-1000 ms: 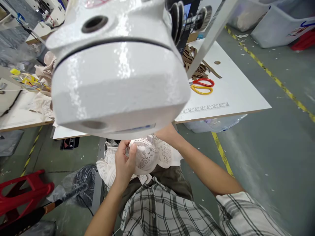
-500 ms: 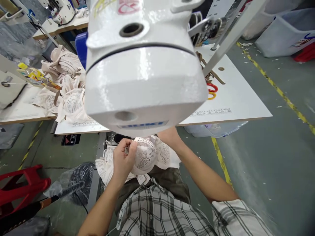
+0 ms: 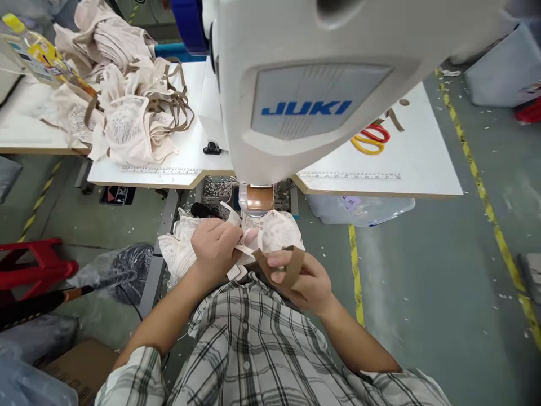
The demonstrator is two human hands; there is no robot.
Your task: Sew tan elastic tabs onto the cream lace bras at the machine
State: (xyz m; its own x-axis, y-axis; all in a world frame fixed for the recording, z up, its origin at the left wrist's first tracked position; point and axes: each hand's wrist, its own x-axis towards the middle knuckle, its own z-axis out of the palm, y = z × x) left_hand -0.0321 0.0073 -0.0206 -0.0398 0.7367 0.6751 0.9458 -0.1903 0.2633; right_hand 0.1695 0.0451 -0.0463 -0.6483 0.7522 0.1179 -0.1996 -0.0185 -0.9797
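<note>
A white lace garment (image 3: pixel 276 230) lies in my lap, just below the head of a white JUKI sewing machine (image 3: pixel 313 84). My left hand (image 3: pixel 215 248) is closed, pinching the lace's edge and a pale strip. My right hand (image 3: pixel 302 279) is closed too, with a brown strap (image 3: pixel 291 269) looped over its fingers. The two hands almost touch in front of my plaid shirt. The machine's head hides the needle area.
A pile of beige lace garments with brown straps (image 3: pixel 127 107) sits on the white table (image 3: pixel 414 163) at left. Red and yellow scissors (image 3: pixel 372 140) lie to the machine's right. A red stool (image 3: pixel 29 268) and a plastic bag (image 3: pixel 122 270) are on the floor at left.
My view has tipped forward, bringing the machine's front face into sight. My right hand came out from under the machine and now holds a brown strap near my left hand.
</note>
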